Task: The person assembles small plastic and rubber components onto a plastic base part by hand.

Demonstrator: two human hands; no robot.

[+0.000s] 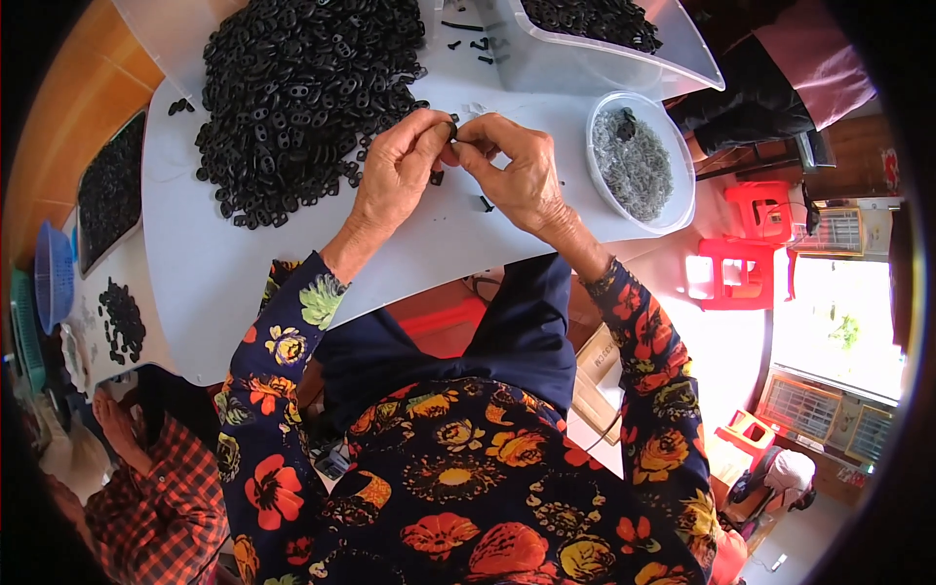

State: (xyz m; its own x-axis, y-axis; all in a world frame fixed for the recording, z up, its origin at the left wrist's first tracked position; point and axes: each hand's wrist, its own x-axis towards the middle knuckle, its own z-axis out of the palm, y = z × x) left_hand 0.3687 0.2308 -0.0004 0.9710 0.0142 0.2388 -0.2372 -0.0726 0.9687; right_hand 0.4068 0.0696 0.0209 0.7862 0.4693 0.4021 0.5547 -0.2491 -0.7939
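Beside me, the left hand (395, 168) and right hand (517, 175) pinch a small black plastic piece (452, 128) between closed fingertips above the worktop (390, 258); a loosened grip could lose it among the piled two-holed pieces (292, 97).

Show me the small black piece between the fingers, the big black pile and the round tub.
Small black piece (453, 126), head view: its exposed part.
Big black pile (302, 107), head view: its middle.
Round tub (682, 164), head view: bare inner wall, right side.

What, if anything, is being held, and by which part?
A small black piece, apparently pinched by the left hand and right hand; the gripped part is hidden.
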